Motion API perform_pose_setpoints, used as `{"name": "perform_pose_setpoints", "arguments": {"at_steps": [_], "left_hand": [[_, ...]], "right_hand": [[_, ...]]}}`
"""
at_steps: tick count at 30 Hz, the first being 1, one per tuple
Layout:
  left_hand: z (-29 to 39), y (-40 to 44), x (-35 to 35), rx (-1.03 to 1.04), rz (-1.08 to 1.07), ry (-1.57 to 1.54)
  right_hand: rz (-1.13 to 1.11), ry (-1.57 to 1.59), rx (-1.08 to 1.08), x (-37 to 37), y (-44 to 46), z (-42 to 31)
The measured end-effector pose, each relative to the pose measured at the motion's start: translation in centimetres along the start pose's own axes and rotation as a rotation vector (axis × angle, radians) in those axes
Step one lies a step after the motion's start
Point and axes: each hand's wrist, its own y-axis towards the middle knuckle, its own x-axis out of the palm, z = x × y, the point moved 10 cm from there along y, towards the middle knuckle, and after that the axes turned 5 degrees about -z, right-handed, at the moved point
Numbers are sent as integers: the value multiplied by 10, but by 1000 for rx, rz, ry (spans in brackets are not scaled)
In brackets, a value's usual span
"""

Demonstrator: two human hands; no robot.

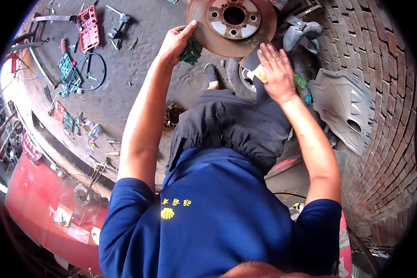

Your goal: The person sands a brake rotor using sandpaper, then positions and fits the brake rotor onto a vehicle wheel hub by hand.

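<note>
A rusty brake disc (199,34) with a bare metal hub face stands out at the top of the head view. My left hand (177,42) grips its left rim, thumb on the near face and the other fingers mostly hidden. A crumpled dark green rag (191,51) is bunched beside those fingers. At the lower right rim, my right hand (277,72) has its fingers laid over a dark grey sheet (251,61) that looks like sandpaper. Something pale yellow (259,74) shows under that palm; its kind is unclear.
On the floor at left lie a red tool case (88,28), a green socket case (68,69), a blue hose (105,69) and a power tool (119,25). A grey splash panel (343,104) leans near the brick wall (389,92). A red car panel (41,208) is at lower left.
</note>
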Motion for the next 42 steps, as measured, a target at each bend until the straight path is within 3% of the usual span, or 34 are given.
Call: {"name": "perform_pose_setpoints", "arguments": {"at_steps": [2, 6, 8, 10, 12, 13, 14, 16, 17, 18, 20, 22, 25, 28, 30, 32, 34, 36, 38, 40, 42], "left_hand": [[1, 0, 4, 17, -4, -7], [-3, 2, -5, 66, 90, -1], [-2, -3, 2, 31, 47, -30], [-4, 3, 2, 70, 78, -34], [-4, 0, 2, 146, 106, -99], [-8, -3, 3, 81, 100, -113], [-10, -5, 3, 86, 96, -109], [-7, 2, -4, 121, 147, -113], [-8, 2, -5, 100, 160, -114], [-7, 3, -7, 90, 162, -108], [-15, 6, -3, 45, 44, -118], [-17, 9, 0, 33, 26, -125], [-12, 5, -3, 84, 106, -160], [-10, -1, 2, 93, 115, -184], [-20, 0, 4, 86, 145, -233], [-26, -9, 23, 85, 153, -301], [-38, -11, 38, 63, 123, -396], [-42, -8, 42, 129, 141, -448], [-37, -13, 44, 122, 171, -466], [-38, -15, 42, 124, 193, -485], [-32, -9, 43, 178, 140, -527]], "right_hand": [[139, 26, 120, 14, 9, -25], [34, 91, -39, 41, 29, -88], [108, -69, -22, 31, 18, -43], [189, -16, 173, 1, 15, 14], [124, 29, 231, 5, 22, 20], [113, -15, 229, 15, 25, 9], [69, -120, 133, 28, 25, -16], [25, 31, -109, 33, 14, -49], [30, -141, -211, 34, 15, -39], [130, 34, -157, 22, 19, -3], [66, -151, 61, -7, 35, 44], [105, -101, 136, -2, 35, 29], [19, 73, -128, 26, 18, -23], [62, -121, -105, 14, 27, 25], [56, -82, 56, -5, 40, 45], [7, -122, 41, 14, 32, 18], [-17, 82, -119, 24, 16, -17], [50, 3, -191, 19, 15, -2], [55, -20, 25, 1, 30, 46], [64, 19, 68, 1, 29, 34], [86, -8, -184, 19, 16, -17]]}}
